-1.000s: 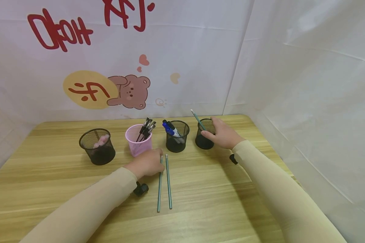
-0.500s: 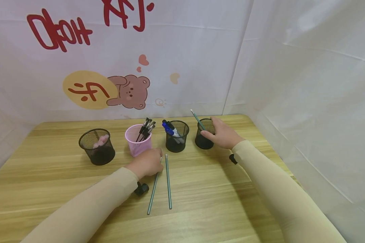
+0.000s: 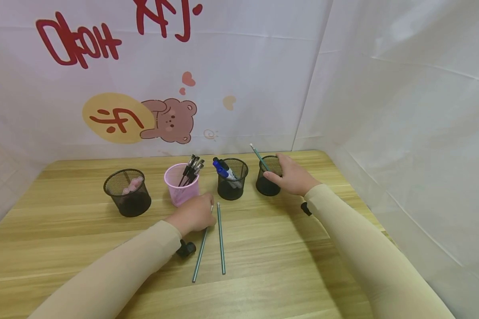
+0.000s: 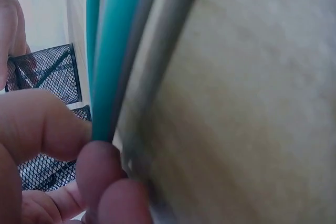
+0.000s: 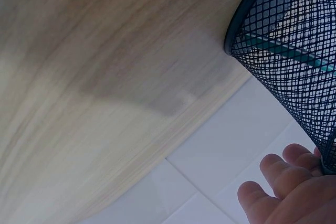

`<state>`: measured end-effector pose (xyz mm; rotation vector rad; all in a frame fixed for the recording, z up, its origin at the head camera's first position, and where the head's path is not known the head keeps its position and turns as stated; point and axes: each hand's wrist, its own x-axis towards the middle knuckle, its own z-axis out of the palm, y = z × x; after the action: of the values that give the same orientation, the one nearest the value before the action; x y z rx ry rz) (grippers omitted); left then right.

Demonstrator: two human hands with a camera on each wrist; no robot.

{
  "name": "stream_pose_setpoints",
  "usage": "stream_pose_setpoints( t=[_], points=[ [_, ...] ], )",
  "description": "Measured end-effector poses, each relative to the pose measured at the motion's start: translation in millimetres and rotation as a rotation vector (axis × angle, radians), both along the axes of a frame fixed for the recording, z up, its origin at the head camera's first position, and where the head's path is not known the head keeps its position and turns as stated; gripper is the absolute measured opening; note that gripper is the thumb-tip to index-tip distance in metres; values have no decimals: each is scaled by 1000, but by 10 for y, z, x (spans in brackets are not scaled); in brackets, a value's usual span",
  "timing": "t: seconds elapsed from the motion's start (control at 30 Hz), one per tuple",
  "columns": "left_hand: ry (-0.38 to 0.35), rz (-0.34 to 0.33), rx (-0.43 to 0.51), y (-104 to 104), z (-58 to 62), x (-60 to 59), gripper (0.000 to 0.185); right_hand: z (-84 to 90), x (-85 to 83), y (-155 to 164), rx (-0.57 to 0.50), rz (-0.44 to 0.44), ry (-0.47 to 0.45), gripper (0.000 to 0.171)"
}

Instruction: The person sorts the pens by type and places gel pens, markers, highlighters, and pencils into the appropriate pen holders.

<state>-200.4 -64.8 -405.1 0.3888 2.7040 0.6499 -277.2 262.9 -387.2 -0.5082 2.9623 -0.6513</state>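
Close to the tabletop, my left hand point(image 3: 193, 215) pinches a green pencil point(image 3: 201, 257) near its eraser end. In the left wrist view the fingertips point(image 4: 100, 166) press against that pencil's shaft. A second green pencil point(image 3: 221, 243) lies just to its right. My right hand point(image 3: 293, 177) grips the rim of a black mesh pen cup point(image 3: 268, 186) from the right, thumb toward me. A third green pencil point(image 3: 259, 156) leans in this cup, eraser end up. Its shaft shows through the mesh in the right wrist view.
Left of the gripped cup stands another black mesh cup point(image 3: 230, 190) with markers point(image 3: 223, 169). Further left come a pink cup point(image 3: 183, 193) of black pens point(image 3: 190, 170) and a black cup point(image 3: 131, 204) holding pink sticks point(image 3: 133, 184). White sheeting point(image 3: 263, 88) hangs behind the table point(image 3: 271, 274).
The pencil in my left hand has swung so its lower end points further left. My right hand and the cups stay where they were.
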Motion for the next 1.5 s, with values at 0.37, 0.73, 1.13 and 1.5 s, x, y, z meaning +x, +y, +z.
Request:
stream_pose_setpoints(
  t=[0.37, 0.73, 1.13, 1.5],
  points=[
    [-25, 44, 62, -14, 53, -6, 44, 15, 10, -6, 10, -1, 0, 88],
    [-23, 91, 203, -19, 177, 6, 46, 5, 6, 2, 10, 5, 16, 86],
    [38, 90, 376, -39, 313, 23, 48, 21, 18, 0, 19, -6, 7, 93],
    [85, 79, 547, -18, 392, 38, 37, -3, 8, 10, 15, -6, 6, 93]
  ],
)
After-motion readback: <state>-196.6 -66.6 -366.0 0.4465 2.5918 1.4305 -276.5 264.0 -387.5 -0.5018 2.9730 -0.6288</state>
